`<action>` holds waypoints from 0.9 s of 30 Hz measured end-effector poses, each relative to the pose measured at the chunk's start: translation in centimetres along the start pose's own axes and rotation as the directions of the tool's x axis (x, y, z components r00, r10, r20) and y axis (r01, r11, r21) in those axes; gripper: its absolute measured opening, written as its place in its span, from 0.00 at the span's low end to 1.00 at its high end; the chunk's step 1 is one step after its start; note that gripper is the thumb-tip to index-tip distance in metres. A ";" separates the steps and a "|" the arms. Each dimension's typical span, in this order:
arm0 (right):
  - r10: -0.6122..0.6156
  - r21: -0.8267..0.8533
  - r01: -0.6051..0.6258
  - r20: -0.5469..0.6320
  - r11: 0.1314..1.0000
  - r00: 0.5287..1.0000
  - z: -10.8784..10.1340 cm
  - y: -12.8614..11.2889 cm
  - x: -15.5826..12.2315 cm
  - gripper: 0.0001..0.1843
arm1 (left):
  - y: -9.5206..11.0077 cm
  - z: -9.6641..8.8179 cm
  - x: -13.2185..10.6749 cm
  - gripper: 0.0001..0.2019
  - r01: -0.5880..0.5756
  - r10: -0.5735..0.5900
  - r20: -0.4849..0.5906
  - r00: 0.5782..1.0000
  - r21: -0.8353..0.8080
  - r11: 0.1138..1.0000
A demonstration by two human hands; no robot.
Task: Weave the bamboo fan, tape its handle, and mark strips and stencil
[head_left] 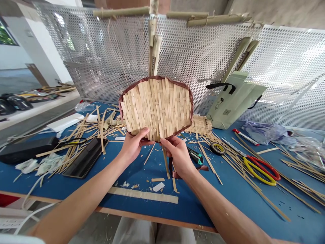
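I hold up a woven bamboo fan panel [156, 107] with a brown fabric rim, upright above the blue table [228, 189]. My left hand [133, 145] pinches its lower edge on the left, thumb on the front face. My right hand [179, 154] grips the lower edge just to the right, fingers closed on the rim. A brown strip of edging hangs down under my right hand. Both hands sit close together under the panel.
Loose bamboo strips [83, 130] litter the table. Red and yellow scissors [261, 167], a tape roll [218, 148], a utility knife [196, 156], a black case [85, 159], a second woven mat [201, 125] and a green bag [235, 100] lie around. A perforated metal screen [193, 51] stands behind.
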State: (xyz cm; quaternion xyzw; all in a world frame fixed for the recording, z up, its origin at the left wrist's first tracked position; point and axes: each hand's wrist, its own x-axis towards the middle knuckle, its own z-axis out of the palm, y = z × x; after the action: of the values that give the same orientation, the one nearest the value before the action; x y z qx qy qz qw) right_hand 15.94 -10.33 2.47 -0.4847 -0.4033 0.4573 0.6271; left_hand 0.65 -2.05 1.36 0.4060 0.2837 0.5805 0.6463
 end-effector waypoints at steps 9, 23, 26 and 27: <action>-0.065 -0.128 0.065 0.005 0.990 0.998 -0.7 -0.6 0.6 0.15 | 0.3 -0.4 0.7 0.24 -0.030 0.027 -0.035 0.999 -0.063 0.998; -0.370 -0.643 0.285 0.003 0.711 0.929 -1.7 -2.3 -0.2 0.18 | 0.0 -0.5 0.7 0.31 -0.102 0.101 -0.043 0.994 -0.024 0.995; -0.382 -0.573 0.333 0.038 0.749 0.923 -0.5 -1.7 -1.6 0.16 | 0.0 -0.1 0.5 0.29 -0.122 0.118 -0.072 0.990 -0.048 0.991; -0.382 -0.552 0.351 0.063 0.756 0.922 0.0 -1.4 -2.1 0.16 | 0.1 0.0 0.5 0.28 -0.126 0.121 -0.082 0.989 -0.068 0.990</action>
State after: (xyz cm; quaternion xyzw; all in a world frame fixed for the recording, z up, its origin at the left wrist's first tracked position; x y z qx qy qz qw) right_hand 15.63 -12.51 3.70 -0.5688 -0.5879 0.1763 0.5475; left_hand 0.73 -1.60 1.49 0.3762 0.2614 0.6446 0.6121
